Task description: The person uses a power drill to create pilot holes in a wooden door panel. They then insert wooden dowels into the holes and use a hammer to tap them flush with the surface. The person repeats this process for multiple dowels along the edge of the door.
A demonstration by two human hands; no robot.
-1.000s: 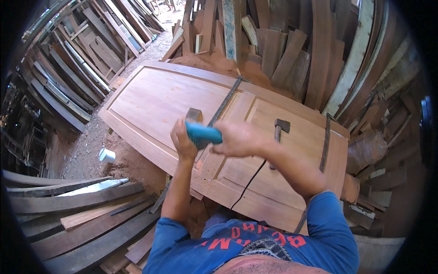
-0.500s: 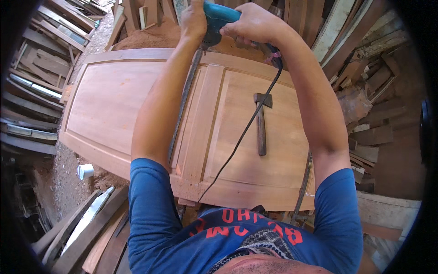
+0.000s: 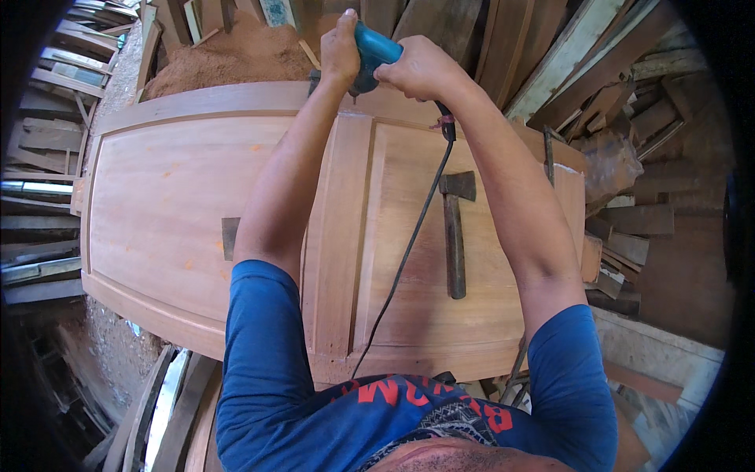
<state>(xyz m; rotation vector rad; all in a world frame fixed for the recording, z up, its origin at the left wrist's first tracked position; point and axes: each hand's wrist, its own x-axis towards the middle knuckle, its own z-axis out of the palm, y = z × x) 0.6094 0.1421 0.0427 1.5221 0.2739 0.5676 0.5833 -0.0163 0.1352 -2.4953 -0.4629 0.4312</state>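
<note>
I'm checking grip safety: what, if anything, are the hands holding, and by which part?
A teal power drill: the right hand grips its handle, and the left hand holds the body's left side, fingers partly hidden.

Teal drill (image 3: 379, 46), black cord (image 3: 402, 267), tan door (image 3: 173, 189), blue shirt (image 3: 263, 354); grey neckcloth (image 3: 460, 417), apparently patterned.

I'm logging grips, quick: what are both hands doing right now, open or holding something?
Left hand: closed, holding the teal power drill from its left side.
Right hand: closed, holding the same drill by its cord-end handle.
</note>
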